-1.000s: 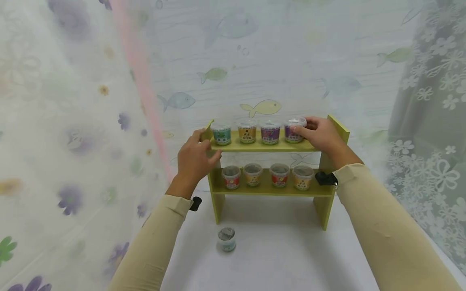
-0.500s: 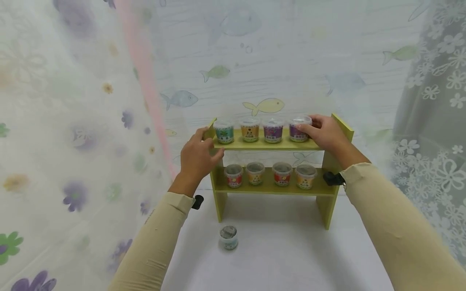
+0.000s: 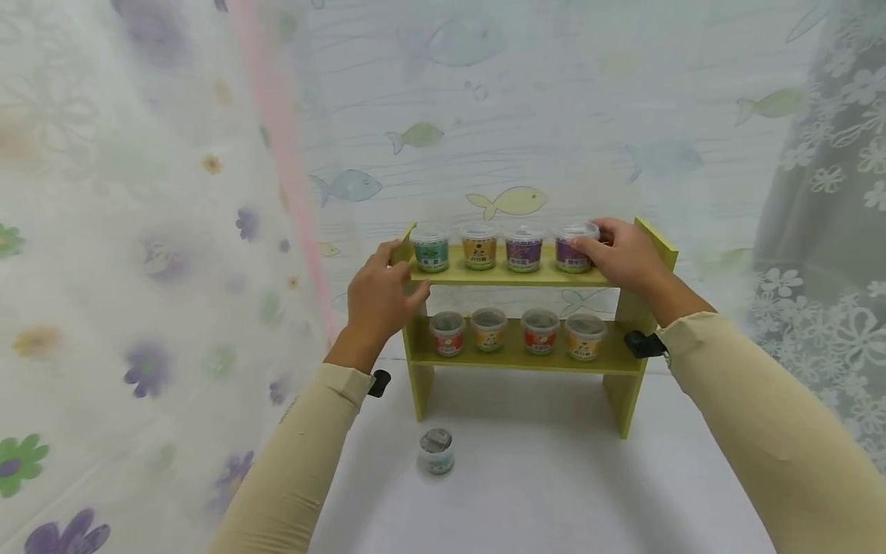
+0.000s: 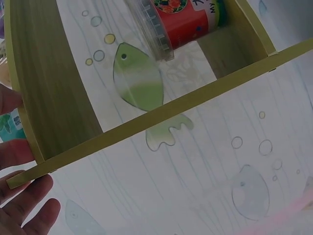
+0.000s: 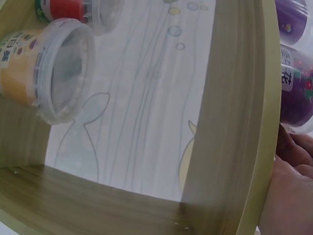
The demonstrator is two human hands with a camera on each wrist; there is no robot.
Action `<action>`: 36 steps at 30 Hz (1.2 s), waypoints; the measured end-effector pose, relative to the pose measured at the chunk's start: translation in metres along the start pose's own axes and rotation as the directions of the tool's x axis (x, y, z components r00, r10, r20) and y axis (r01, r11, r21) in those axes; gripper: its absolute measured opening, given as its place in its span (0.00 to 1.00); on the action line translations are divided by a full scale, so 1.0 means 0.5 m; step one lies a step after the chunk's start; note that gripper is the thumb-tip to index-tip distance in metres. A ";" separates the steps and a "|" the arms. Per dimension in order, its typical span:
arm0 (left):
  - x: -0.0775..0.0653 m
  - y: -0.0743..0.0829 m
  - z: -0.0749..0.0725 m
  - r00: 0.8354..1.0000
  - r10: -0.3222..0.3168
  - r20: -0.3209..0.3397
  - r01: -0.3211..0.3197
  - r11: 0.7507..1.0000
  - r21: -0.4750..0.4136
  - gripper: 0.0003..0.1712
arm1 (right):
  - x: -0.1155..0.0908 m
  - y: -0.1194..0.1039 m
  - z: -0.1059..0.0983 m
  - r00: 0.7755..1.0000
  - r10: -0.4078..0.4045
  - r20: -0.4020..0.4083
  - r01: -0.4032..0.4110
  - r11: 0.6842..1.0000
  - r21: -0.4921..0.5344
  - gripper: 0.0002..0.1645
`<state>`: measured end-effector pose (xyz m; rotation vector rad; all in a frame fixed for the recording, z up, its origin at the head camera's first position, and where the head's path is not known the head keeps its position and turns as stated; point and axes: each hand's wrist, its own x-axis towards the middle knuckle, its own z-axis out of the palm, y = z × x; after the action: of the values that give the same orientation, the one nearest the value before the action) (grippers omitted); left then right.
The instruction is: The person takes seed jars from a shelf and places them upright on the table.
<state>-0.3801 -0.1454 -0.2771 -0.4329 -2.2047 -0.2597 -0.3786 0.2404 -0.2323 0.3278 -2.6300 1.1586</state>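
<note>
At the right end of the yellow-green shelf's (image 3: 498,278) top board, my right hand (image 3: 626,254) holds a purple-labelled cup (image 3: 574,254) with a clear lid, thumb in front and fingers behind. That cup rests on the board and appears purple in the right wrist view too. My left hand (image 3: 383,296) grips the shelf's left side panel (image 4: 29,178), with fingers on both faces of it. Beside that hand stands a teal-labelled cup (image 3: 431,252). An orange-labelled cup (image 3: 479,250) and another purple-labelled cup (image 3: 524,252) complete the top row.
On the lower board are red-labelled cups (image 3: 447,335) (image 3: 540,332) and orange-labelled cups (image 3: 488,332) (image 3: 585,338). A small pale cup (image 3: 437,452) with a grey top stands on the white table (image 3: 526,477) before the shelf. Patterned curtains (image 3: 166,231) hang behind and at the sides.
The purple-labelled cup in my right hand has shifted slightly right, away from its neighbour. My left hand stays at the side panel. The head view has shifted a little.
</note>
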 end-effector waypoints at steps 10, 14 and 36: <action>-0.001 0.001 0.005 1.000 0.001 -0.013 -0.001 1.000 -0.015 0.20 | -0.032 -0.006 -0.008 0.999 0.004 -0.034 -0.005 1.000 -0.015 0.53; -0.002 0.003 0.000 1.000 -0.006 -0.008 0.006 1.000 -0.002 0.20 | -0.047 -0.007 -0.011 0.999 -0.001 -0.047 0.002 0.999 0.037 0.50; -0.003 -0.003 -0.002 1.000 -0.001 -0.015 0.001 1.000 -0.004 0.21 | -0.128 0.008 0.029 0.971 -0.177 -0.158 0.219 0.926 0.309 0.28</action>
<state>-0.3794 -0.1475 -0.2777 -0.4307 -2.1902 -0.2667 -0.3212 0.2388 -0.2648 0.5483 -2.2316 1.4869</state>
